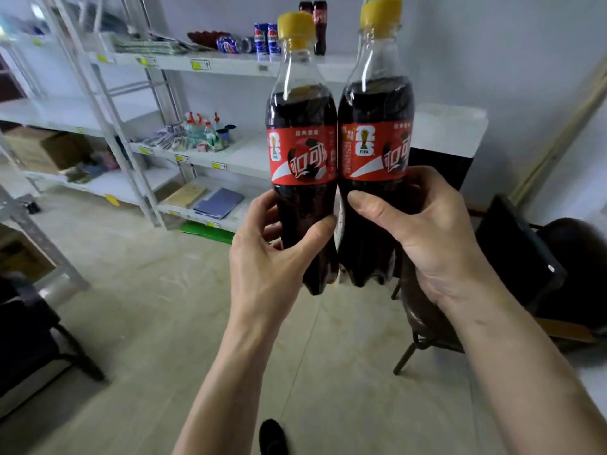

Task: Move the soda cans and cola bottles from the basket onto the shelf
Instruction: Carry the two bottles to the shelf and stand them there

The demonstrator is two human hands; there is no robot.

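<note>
1. The person holds two clear plastic cola bottles with yellow caps and red labels, one in each hand, up in the air in front of the tall white metal shelf (230,65).
2. The left hand (272,254) is wrapped around the lower part of the left cola bottle (302,152). The thumb is at the front and the fingers go round the back.
3. The right hand (423,234) grips the lower part of the right cola bottle (374,142) the same way.
4. The two bottles stand upright and touch each other at their sides. They are well apart from the shelf.
5. The basket is not in the picture.
6. The step looks like the carry: the bottles are out of the basket and are on their way to the shelf.
7. On the top board, two blue soda cans (266,39) stand upright, with another blue can lying on its side at their left. Two small dark cola bottles (313,24) stand just behind them.
8. The next move probably calls for stepping closer and lifting both bottles up to that top board.
9. There seems to be open room on the board to the right of the small bottles, near its right end.
10. The bottles should go well back from the front edge so they do not tip off.
11. The pale floor (164,290) between the person and the shelf is open. A dark chair (558,251) sits at the right.
</note>
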